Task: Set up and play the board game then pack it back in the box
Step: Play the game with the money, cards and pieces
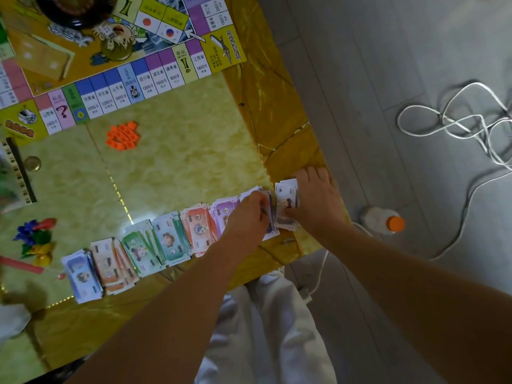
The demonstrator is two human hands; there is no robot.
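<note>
You seem mid set-up, sorting play money (171, 239) into a row of piles at lower centre: your left hand (246, 214) pinches one note (270, 217) off the stack (288, 199) your right hand (315, 200) grips, next needing its matching pile, on a yellow marbled table (180, 162), board (124, 65) upper left, grey floor (388, 65) right.

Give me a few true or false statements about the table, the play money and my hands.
1. Both the left hand and the right hand hold banknotes at the row's right end. True.
2. The orange pieces sit on the board. False: they lie on the table beside it.
3. A bottle with an orange cap is on the floor. True.
4. The board is folded shut. False: it lies open.
</note>
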